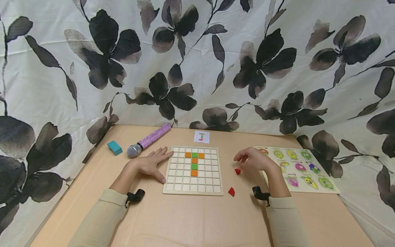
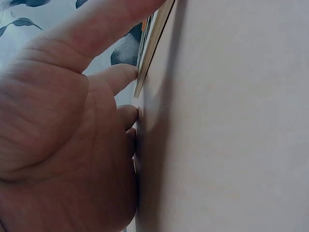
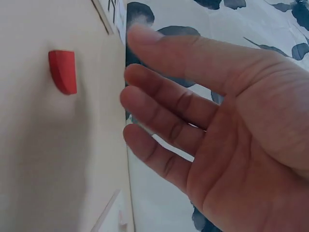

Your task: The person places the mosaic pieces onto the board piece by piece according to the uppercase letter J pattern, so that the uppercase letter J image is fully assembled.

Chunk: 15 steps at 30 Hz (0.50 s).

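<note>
A white grid board [image 1: 208, 181] lies on the table, with orange and green squares [image 1: 194, 166] set in a T shape. My left hand [image 1: 151, 163] rests at its left side, fingers spread, thumb and index finger at the board's edge. In the left wrist view the palm [image 2: 53, 125] holds nothing. Right of the board, my right hand [image 1: 254, 159] hovers with loosely bent fingers beside a small red quarter-round piece [image 1: 237, 171]. A second red piece [image 1: 231, 192] lies nearer to me. The right wrist view shows an empty palm [image 3: 241, 154] and a red piece [image 3: 63, 72] on the tabletop.
Behind the board lies a small pattern card [image 1: 202, 137]. A glittery purple microphone [image 1: 154, 137] and a teal block [image 1: 115, 148] sit at the back left. A board with cartoon fruit [image 1: 308, 188] lies on the right, partly under my right forearm. Flowered cloth [image 1: 216, 85] hangs behind the table.
</note>
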{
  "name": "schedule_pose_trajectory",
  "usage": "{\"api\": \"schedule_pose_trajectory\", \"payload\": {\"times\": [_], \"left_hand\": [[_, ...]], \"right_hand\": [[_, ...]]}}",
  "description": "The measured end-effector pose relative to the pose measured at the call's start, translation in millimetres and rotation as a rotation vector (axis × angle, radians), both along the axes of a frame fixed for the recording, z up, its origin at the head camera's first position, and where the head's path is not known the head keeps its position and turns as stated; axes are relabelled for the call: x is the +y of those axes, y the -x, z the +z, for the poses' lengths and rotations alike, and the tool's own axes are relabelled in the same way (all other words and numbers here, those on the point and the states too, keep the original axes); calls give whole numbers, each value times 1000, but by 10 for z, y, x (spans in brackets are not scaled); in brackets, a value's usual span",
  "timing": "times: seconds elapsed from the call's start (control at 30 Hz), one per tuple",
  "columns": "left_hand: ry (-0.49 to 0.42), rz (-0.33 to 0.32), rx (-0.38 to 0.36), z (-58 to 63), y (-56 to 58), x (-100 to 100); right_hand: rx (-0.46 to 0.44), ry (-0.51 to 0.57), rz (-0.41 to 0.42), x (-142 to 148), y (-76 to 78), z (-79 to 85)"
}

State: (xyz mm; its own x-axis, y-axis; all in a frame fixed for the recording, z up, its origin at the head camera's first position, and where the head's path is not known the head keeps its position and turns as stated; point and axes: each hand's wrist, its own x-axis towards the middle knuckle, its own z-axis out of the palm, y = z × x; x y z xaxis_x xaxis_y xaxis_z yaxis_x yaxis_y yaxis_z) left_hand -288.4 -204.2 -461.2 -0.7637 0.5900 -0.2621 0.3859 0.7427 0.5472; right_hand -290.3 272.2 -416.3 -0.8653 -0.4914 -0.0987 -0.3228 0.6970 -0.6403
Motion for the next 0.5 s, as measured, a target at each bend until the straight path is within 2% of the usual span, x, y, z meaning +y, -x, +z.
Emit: {"api": "schedule_pose_trajectory", "payload": {"times": [0.17,0.33,0.5], "left_hand": [[-4,-5,4,5,-5,4],[-8,0,-2,12,-14,9],[-7,2,-3,19,-18,11]], "right_hand": [[-78,9,28,35,13,-52],[-101,-9,64,48,46,-124],[-116,-47,33,30,59,-159]]}}
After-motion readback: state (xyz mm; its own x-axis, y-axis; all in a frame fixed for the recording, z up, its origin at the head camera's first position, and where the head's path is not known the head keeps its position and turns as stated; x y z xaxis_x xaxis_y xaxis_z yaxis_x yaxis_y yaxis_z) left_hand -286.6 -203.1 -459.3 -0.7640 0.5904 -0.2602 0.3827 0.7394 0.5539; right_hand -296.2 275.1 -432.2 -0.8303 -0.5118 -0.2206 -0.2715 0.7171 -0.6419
